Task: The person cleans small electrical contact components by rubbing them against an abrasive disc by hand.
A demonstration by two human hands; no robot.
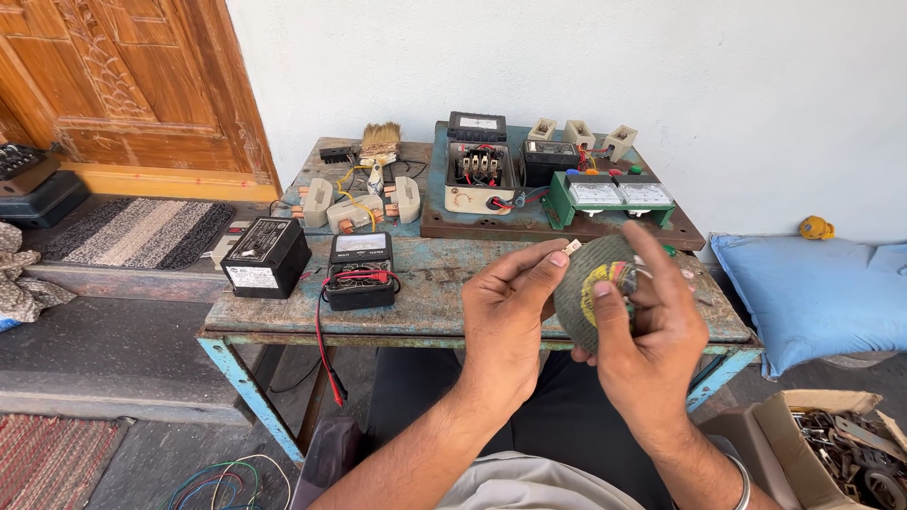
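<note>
A person's left hand [505, 316] and right hand [652, 316] are holding a dark grey grinding disc [590, 288] with a yellow and red centre label just above the near edge of a worn blue metal surface [425, 302]. The left hand's fingers are closing on a small pale piece [572, 247] at the disc's upper rim, while the right hand's thumb and fingers are pinching the disc near its label. Beyond the hands are lying a black multimeter [360, 272] with red and black leads, a black box [266, 257], a paintbrush [380, 142] and an open switch unit [480, 175]. A steady grip seems to call for supporting the disc by rim and centre together, keeping fingertips off the abrasive face.
</note>
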